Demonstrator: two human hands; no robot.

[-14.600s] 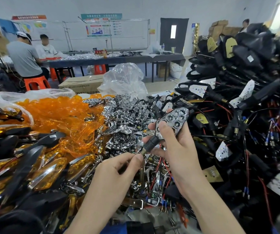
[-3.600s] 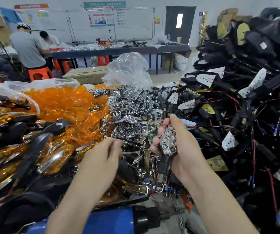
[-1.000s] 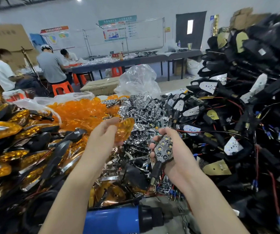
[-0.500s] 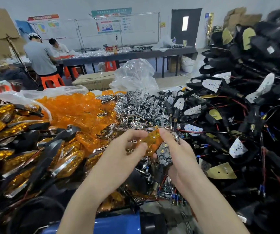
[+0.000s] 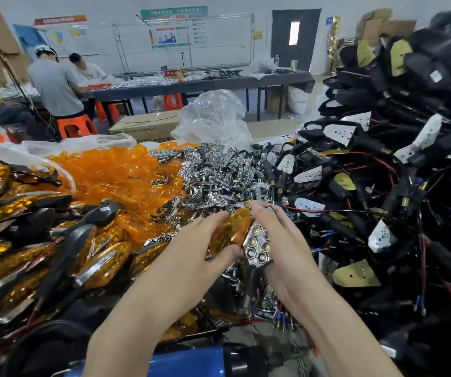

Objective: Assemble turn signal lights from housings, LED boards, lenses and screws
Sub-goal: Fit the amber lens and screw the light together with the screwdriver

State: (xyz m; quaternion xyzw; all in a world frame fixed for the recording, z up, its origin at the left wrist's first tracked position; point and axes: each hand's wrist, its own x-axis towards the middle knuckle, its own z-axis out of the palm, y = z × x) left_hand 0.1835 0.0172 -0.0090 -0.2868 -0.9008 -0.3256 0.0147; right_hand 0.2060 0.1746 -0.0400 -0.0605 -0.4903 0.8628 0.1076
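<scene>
Amber lens (image 5: 228,235) held in fingers (image 5: 213,221) of left hand (image 5: 191,257); right hand (image 5: 287,248) grips housing (image 5: 258,246) over parts-heaped table (image 5: 246,334), long bench (image 5: 219,83) behind.

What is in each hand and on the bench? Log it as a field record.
left hand: holds amber lens by its edges
right hand: grips housing, chrome reflector facing up
lens fit: tilted against the reflector's left edge, not seated
left pile: finished lights
behind it: loose lenses
centre pile: spare reflectors
right pile: black wired housings
near edge: blue power driver, untouched
</scene>
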